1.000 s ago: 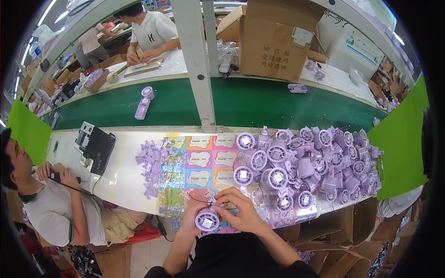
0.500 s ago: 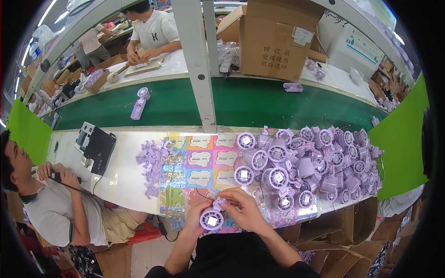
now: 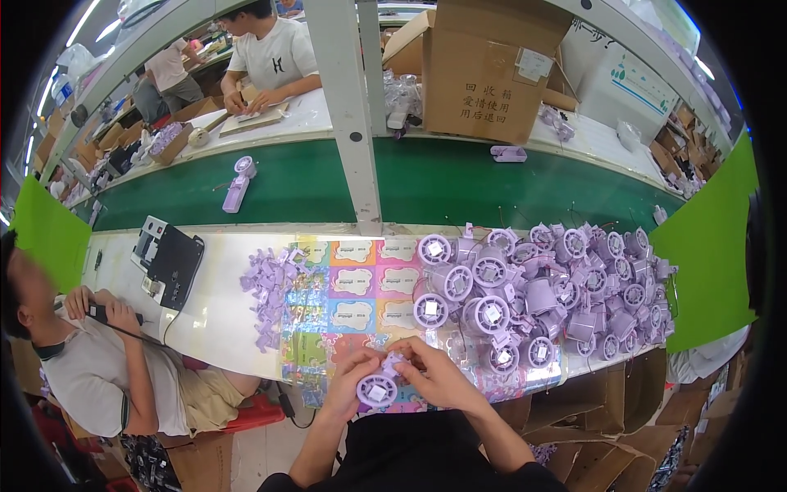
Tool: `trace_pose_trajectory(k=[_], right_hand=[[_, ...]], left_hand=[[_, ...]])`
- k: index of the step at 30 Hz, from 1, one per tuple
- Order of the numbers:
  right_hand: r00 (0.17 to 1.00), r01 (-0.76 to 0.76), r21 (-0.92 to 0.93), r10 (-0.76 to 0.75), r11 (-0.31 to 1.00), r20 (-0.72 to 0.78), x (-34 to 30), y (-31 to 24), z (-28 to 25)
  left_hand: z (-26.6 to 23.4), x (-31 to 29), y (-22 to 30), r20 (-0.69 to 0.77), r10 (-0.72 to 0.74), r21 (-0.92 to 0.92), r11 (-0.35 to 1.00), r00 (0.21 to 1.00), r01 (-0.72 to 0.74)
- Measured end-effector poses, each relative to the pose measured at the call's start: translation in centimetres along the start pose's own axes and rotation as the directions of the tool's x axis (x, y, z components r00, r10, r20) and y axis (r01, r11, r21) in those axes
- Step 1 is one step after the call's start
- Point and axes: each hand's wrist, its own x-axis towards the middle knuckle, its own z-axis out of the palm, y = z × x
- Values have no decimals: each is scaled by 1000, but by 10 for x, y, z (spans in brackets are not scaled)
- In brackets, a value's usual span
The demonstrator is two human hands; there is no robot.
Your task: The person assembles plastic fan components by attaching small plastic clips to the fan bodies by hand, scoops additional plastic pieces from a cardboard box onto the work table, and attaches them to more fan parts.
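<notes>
Both hands meet at the near edge of the worktop (image 3: 221, 316), closed together on one small lilac fan head (image 3: 378, 389). The left hand (image 3: 354, 381) has its grip wrapped round the round, grilled housing from the left side, and the right hand (image 3: 437, 375) pinches the short stem at the top of it, fingertips touching the part. The fan head sits between the two hands, its round face turned upward, just above the near edge of a colourful printed sheet (image 3: 361, 303) that lies flat on the white surface.

To the right of the hands, a dense heap of matching lilac fan heads (image 3: 545, 291) covers the worktop, several with their round grilles facing up. To the left of the sheet lies a smaller pile of lilac plastic pieces (image 3: 270, 291), and further left a black device (image 3: 170, 261) with a cable. Beyond the worktop runs a green conveyor belt (image 3: 459, 184), carrying one finished lilac handheld fan (image 3: 238, 184). A large cardboard box (image 3: 490, 70) stands on the far side. A seated person (image 3: 90, 361) is at the left, and another person in a white shirt (image 3: 270, 57) works across the belt
</notes>
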Motion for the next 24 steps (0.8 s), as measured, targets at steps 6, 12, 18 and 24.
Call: trace_pose_trajectory(k=[6,12,18,24], right_hand=[[993,35,-3,-35,999,-112,2,2,12],[990,112,33,-109,993,-84,0,-1,3],[936,288,-249,-327,925,-132,-8,-27,9],[949,263,-673,-310,691,52,-9,-74,-9]], left_hand=[[9,2,8,-8,179,347,923,984,-165],[15,2,2,26,339,207,919,940,-337],[10,6,5,174,459,63,878,871,-475],[6,22,6,235,452,35,880,860,-473]])
